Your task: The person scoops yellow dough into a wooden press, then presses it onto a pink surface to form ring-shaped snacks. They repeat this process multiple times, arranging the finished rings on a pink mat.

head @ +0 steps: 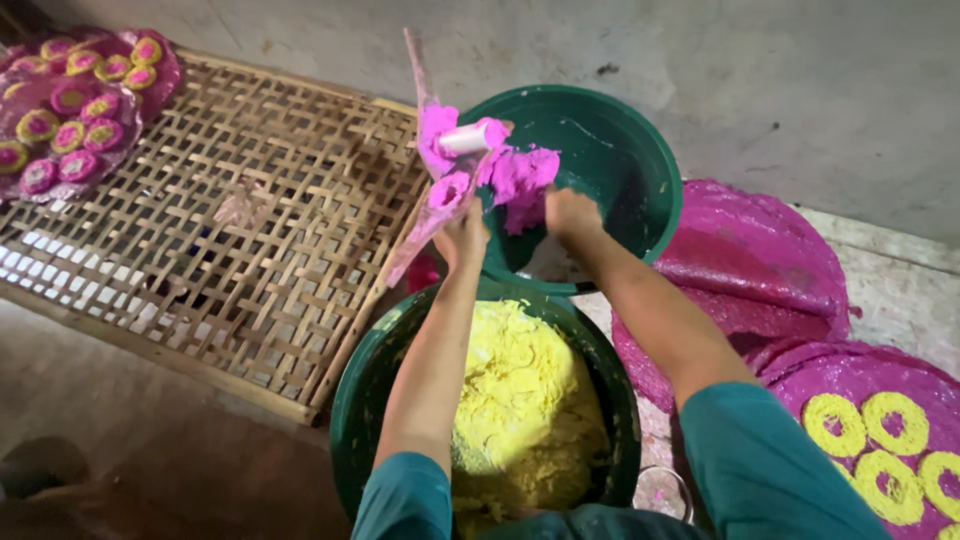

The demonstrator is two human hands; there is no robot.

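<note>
**Filling the piping bag with pink dough over the far basin**

The left hand [462, 232] grips a pink-smeared piping bag [432, 190] by its body, with the white nozzle [465, 139] pointing up and to the right. The right hand [570, 212] is closed on a lump of pink dough [520, 175] above the green basin [620, 160]. To do this well, I judge the bag should stay over the basin so that spills fall back in, with the dough pressed in small lumps. The nearer basin of yellow dough [520, 400] sits just below the forearms (best kept free of pink). The right fingers are buried in dough, so their exact grip cannot be made out. The bag's opening is hidden, and the bamboo rack [230, 230] and the mats of rings are cut off at the picture's edges.
</note>
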